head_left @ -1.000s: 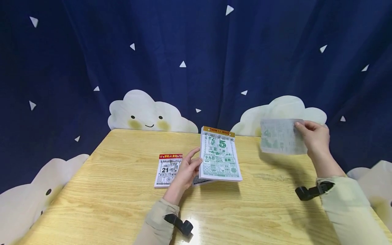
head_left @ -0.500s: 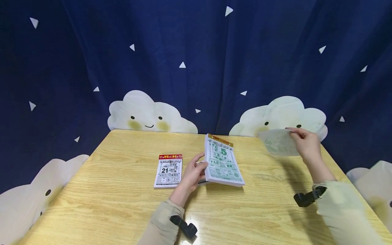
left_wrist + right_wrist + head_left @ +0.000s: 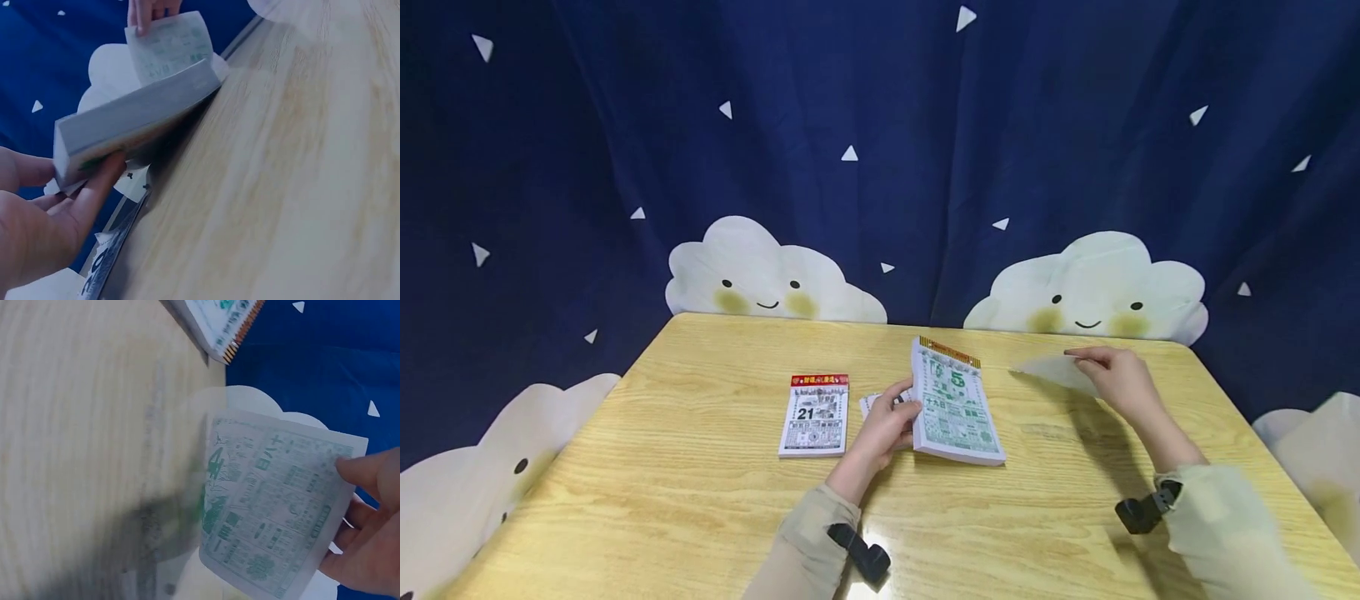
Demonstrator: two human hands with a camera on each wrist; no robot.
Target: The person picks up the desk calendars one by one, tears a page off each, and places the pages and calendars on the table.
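Note:
My left hand (image 3: 878, 429) grips a thick tear-off calendar (image 3: 957, 410) by its left edge, raised and tilted above the table. The calendar's top page has a green 5 under a yellow-and-black striped header. In the left wrist view the fingers reach beneath the pad (image 3: 134, 112), its thick edge turned to the camera. Off to the right, my right hand (image 3: 1122, 385) pinches a loose thin calendar page (image 3: 1060, 372), seen nearly edge-on from the head. The right wrist view shows green print on this page (image 3: 269, 506), with the thumb on its face.
A smaller calendar (image 3: 815, 417) with a red header and a black 21 lies flat left of my left hand. Another calendar (image 3: 867, 403) lies behind that hand, mostly hidden. The wooden table (image 3: 700, 500) ends at a dark blue curtain (image 3: 880, 150) with white clouds.
My right hand has come down and left with the loose page, which has turned from facing the head camera to nearly edge-on. The left hand and its calendar have shifted right and lower.

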